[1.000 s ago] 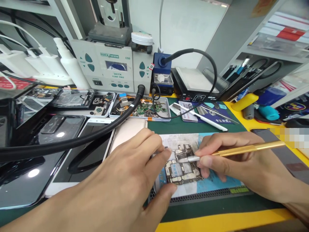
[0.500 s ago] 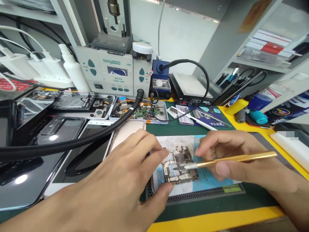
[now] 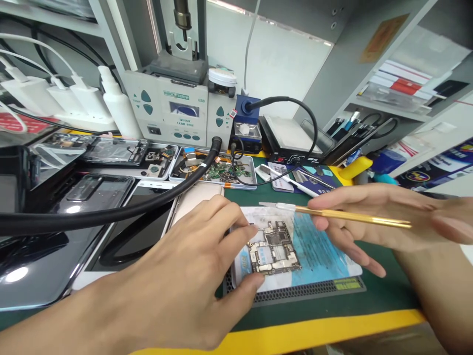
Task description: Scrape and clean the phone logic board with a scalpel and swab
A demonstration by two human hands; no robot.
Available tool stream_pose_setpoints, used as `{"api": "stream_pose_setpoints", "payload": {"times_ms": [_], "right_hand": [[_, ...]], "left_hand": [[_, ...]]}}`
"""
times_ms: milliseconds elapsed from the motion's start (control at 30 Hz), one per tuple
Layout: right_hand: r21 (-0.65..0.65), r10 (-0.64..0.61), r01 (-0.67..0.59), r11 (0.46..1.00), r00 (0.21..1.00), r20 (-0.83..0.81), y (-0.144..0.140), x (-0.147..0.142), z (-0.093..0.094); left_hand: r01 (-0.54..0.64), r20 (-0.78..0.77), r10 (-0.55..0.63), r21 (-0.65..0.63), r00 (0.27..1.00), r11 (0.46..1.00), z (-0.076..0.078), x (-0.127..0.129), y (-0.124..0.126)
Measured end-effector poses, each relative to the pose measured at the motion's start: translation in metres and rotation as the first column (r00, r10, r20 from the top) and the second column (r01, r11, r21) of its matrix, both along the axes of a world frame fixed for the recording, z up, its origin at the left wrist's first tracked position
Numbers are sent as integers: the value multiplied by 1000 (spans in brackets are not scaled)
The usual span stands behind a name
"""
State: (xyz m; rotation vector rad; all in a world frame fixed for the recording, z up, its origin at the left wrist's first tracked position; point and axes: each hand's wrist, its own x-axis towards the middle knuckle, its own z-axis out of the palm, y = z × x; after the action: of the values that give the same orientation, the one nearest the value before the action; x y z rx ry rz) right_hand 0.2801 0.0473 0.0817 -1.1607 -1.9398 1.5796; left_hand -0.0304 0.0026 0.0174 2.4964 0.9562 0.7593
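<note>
A phone logic board point(image 3: 275, 249) lies on a blue-and-white printed sheet point(image 3: 318, 251). My left hand point(image 3: 199, 266) steadies its left side, with fingertips at the upper left corner and thumb at the lower edge. Above the sheet, my right hand point(image 3: 362, 217) has its fingers loosely extended and its thumb held away. A craft knife point(image 3: 347, 215) with a gold handle and a grey blade rests along those fingers, seemingly tucked between them. The blade points left, clear of the board.
A thick black hose point(image 3: 121, 222) crosses the left side above several phones. Behind are a hot-air station point(image 3: 177, 111), a tray of board parts point(image 3: 221, 170) and a blue stand point(image 3: 246, 106). A white brush-like tool point(image 3: 288, 182) and tweezers lie beyond the sheet.
My right hand has lifted the craft knife up off the board and opened its thumb away from the handle. My left hand stays on the board. The view has shifted slightly.
</note>
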Motion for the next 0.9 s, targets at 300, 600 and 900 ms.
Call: {"api": "stream_pose_setpoints", "payload": {"times_ms": [300,600,900], "right_hand": [[186,-7,-49,981,956,292,-10,6,-5],[538,-36,-214,815,909,416,-27,-9,-12],[526,-4,-232,818,912,410,-29,-12,-9]], "left_hand": [[7,53,-11,79,999,997,-6,0,1],[2,48,-8,109,999,994,-7,-2,-2],[-22,58,17,97,998,995,-7,2,-2]]}}
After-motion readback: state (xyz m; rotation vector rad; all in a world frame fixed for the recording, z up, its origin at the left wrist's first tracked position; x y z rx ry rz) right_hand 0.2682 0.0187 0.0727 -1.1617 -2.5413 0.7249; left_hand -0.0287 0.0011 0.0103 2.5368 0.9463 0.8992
